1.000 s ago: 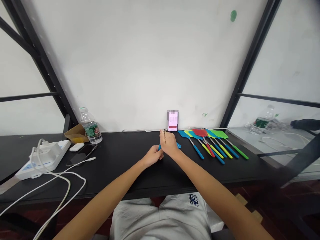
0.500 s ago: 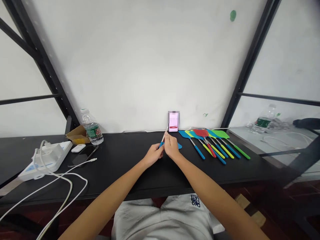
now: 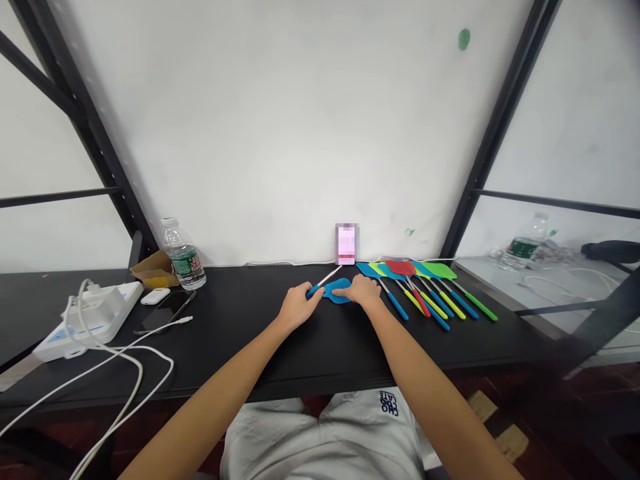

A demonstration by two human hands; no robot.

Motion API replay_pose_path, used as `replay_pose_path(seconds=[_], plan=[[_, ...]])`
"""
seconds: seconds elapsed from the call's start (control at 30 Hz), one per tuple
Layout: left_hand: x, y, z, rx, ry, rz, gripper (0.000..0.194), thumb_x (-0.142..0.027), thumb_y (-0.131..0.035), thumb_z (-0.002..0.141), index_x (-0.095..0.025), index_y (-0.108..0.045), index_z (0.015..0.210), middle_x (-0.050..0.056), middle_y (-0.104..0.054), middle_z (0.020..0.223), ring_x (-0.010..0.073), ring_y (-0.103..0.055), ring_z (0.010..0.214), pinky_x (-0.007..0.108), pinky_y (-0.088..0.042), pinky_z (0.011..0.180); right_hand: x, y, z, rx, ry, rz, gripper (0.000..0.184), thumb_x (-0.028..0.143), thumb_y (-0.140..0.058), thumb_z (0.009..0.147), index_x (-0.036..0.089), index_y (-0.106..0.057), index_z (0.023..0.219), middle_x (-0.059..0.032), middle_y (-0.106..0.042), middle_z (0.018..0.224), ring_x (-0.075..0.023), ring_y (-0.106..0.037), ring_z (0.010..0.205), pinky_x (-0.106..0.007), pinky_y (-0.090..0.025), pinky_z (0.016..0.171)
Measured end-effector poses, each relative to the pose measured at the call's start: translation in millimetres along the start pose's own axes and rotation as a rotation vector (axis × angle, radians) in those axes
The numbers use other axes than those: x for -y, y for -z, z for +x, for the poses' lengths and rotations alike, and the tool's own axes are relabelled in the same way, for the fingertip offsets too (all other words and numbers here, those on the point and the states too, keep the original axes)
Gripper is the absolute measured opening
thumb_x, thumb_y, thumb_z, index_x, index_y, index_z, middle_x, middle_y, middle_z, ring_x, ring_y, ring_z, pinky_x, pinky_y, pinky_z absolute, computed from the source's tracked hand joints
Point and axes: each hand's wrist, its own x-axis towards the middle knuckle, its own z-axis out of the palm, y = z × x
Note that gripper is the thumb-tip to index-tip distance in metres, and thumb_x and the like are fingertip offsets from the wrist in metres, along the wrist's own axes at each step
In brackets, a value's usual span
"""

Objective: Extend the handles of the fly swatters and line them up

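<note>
My left hand (image 3: 299,305) is closed around the blue handle (image 3: 313,291) of a fly swatter, its thin metal rod (image 3: 330,275) pointing up and right toward the propped phone. A loose blue fly swatter head (image 3: 336,291) with a perforated surface lies flat on the black table just right of that handle. Over its right side is my right hand (image 3: 364,291), thumb stretched out across the head and fingers apart from it. That hand covers the head's right end.
Several coloured fly swatters (image 3: 425,287) lie fanned out at the right. A lit phone (image 3: 347,245) leans against the wall. On the left are a water bottle (image 3: 183,257), a dark phone (image 3: 165,311), a white case (image 3: 155,297), a power strip (image 3: 95,320) and white cables (image 3: 143,373).
My hands were together at the rod and handle. My right hand has let go and moved right onto the blue head; my left hand has lowered slightly left, tilting the rod.
</note>
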Motion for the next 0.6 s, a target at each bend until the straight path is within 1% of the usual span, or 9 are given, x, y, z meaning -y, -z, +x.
replay_pose_path(seconds=[0.07, 0.13, 0.27, 0.37, 0.43, 0.5, 0.6], plan=[[0, 1.1, 0, -0.006, 0.004, 0.016, 0.046, -0.058, -0.040, 0.088, -0.020, -0.045, 0.063, -0.002, -0.050, 0.059, 0.0135, -0.049, 0.060, 0.025, -0.030, 0.057, 4, 4, -2, 0.062, 0.002, 0.002, 0.092, 0.071, -0.073, 0.051, 0.010, -0.060, 0.118, -0.0271, -0.058, 0.121, -0.0428, -0.048, 0.121, -0.049, -0.037, 0.093], [1, 2.1, 0, -0.003, 0.022, 0.049, 0.047, -0.058, -0.038, 0.089, -0.020, -0.047, 0.064, -0.001, -0.052, 0.060, 0.0140, -0.050, 0.061, 0.025, -0.030, 0.057, 7, 8, -4, 0.110, 0.004, 0.000, 0.089, 0.068, -0.075, 0.051, 0.012, -0.060, 0.118, -0.0240, -0.058, 0.123, -0.0420, -0.047, 0.122, -0.048, -0.038, 0.094], [3, 1.7, 0, 0.056, 0.066, 0.142, 0.037, -0.054, -0.051, 0.084, -0.020, -0.051, 0.069, 0.000, -0.059, 0.067, 0.0148, -0.054, 0.063, 0.024, -0.031, 0.056, 10, 12, -7, 0.173, 0.011, -0.014, 0.093, 0.070, -0.075, 0.048, 0.011, -0.060, 0.118, -0.0228, -0.056, 0.127, -0.0410, -0.045, 0.125, -0.045, -0.040, 0.094], [4, -0.5, 0, 0.120, 0.065, 0.215, 0.028, -0.050, -0.059, 0.080, -0.022, -0.059, 0.078, 0.001, -0.064, 0.075, 0.0169, -0.058, 0.070, 0.025, -0.031, 0.057, 9, 10, -9, 0.160, 0.055, -0.011, 0.092, 0.068, -0.077, 0.045, 0.011, -0.061, 0.116, -0.0234, -0.052, 0.130, -0.0408, -0.045, 0.124, -0.044, -0.041, 0.092], [3, -2.1, 0, 0.155, 0.058, 0.263, 0.027, -0.050, -0.061, 0.077, -0.024, -0.062, 0.084, 0.002, -0.066, 0.080, 0.0186, -0.060, 0.074, 0.025, -0.031, 0.057, 9, 8, -11, 0.135, 0.103, 0.012, 0.088, 0.064, -0.079, 0.045, 0.012, -0.062, 0.113, -0.0219, -0.053, 0.129, -0.0395, -0.047, 0.122, -0.042, -0.043, 0.089], [3, -3.2, 0, 0.178, 0.052, 0.301, 0.027, -0.050, -0.061, 0.077, -0.024, -0.063, 0.085, 0.002, -0.067, 0.082, 0.0196, -0.061, 0.075, 0.025, -0.032, 0.057, 9, 5, -14, 0.120, 0.145, 0.050, 0.081, 0.061, -0.080, 0.046, 0.015, -0.062, 0.109, -0.0185, -0.058, 0.123, -0.0367, -0.052, 0.117, -0.038, -0.045, 0.084], [2, -3.1, 1, 0.191, 0.050, 0.328, 0.027, -0.050, -0.058, 0.080, -0.023, -0.062, 0.081, 0.003, -0.067, 0.083, 0.0203, -0.061, 0.077, 0.026, -0.032, 0.057, 8, 2, -15, 0.094, 0.158, 0.097, 0.076, 0.056, -0.081, 0.045, 0.015, -0.060, 0.106, -0.0143, -0.063, 0.110, -0.0330, -0.058, 0.107, -0.034, -0.046, 0.076]])
